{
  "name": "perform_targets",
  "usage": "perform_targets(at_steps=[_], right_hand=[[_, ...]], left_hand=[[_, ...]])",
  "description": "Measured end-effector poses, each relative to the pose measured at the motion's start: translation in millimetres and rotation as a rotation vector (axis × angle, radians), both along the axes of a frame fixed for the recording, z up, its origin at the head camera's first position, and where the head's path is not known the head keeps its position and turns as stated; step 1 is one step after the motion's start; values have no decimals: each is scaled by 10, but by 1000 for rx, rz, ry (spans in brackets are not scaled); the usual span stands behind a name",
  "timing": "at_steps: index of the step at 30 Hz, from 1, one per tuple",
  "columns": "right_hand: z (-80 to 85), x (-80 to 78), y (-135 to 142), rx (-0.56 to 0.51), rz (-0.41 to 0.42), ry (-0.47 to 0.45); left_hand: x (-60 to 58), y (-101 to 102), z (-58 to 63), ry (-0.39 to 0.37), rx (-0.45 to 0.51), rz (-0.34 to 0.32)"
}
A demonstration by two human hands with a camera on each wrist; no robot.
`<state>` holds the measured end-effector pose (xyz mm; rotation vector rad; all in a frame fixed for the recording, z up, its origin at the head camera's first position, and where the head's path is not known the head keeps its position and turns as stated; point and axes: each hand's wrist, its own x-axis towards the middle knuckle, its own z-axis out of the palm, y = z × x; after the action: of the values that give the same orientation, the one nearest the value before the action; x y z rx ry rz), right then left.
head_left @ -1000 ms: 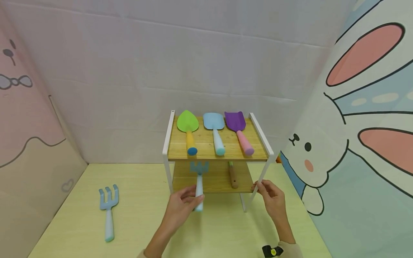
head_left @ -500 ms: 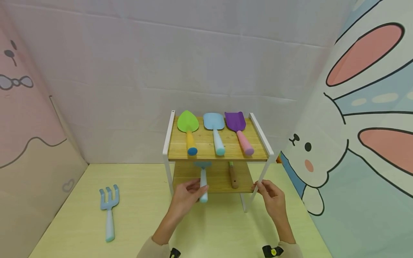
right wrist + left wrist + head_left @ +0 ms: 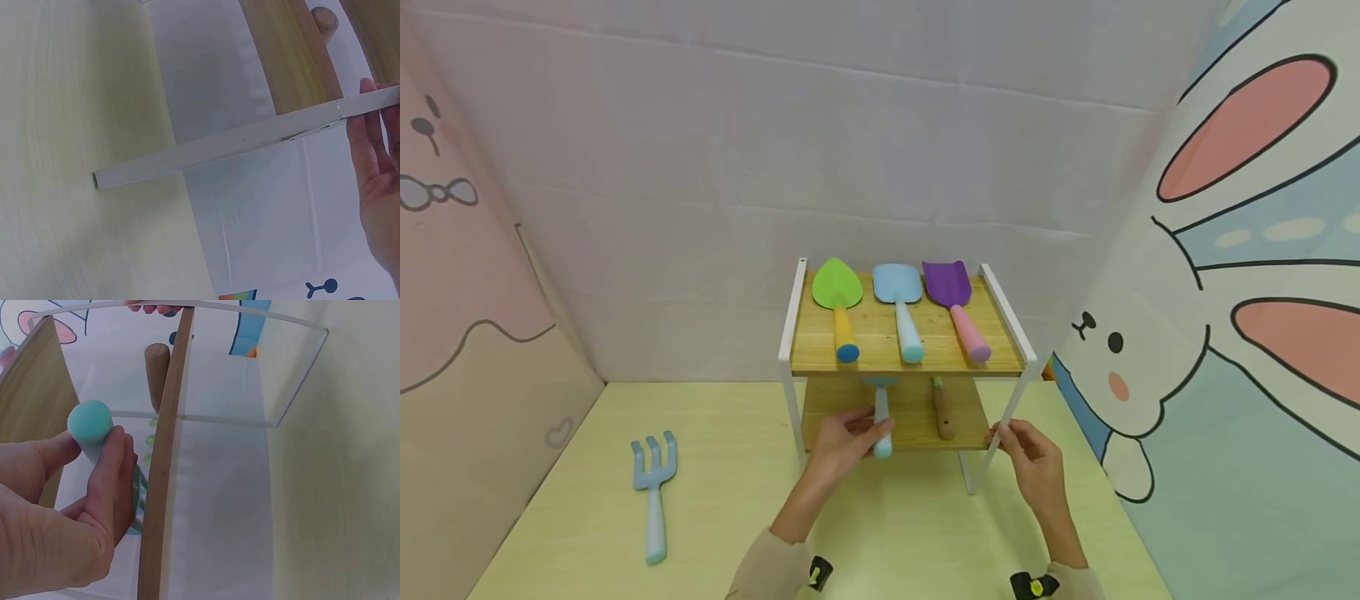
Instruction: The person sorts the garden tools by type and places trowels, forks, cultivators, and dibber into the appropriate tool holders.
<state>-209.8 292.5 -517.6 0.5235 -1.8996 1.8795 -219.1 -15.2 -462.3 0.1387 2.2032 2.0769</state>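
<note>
My left hand holds a small light-blue hand rake by its handle, thumb on one side and fingers on the other. Its head reaches in under the top board, over the lower shelf, and is mostly hidden in the head view. In the left wrist view the teal handle end faces the camera, with the tines beyond the fingers. At the right front, my right hand grips the white leg of the shelf rack. A brown-handled tool with green tines lies on the lower shelf's right side.
On the top board lie a green trowel, a light-blue shovel and a purple shovel. A light-blue hand fork lies on the table at the left. A white curtain hangs behind the rack.
My left hand has moved forward and slightly right, carrying the rake deeper between the two shelf levels. The right hand stays on the leg.
</note>
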Motion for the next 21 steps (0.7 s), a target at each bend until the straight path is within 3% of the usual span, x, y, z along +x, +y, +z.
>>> perform_targets(at_steps=[21], right_hand=[[13,20,-19,-8,-9,-9]], left_hand=[[-161,138,-35,-4,21,0]])
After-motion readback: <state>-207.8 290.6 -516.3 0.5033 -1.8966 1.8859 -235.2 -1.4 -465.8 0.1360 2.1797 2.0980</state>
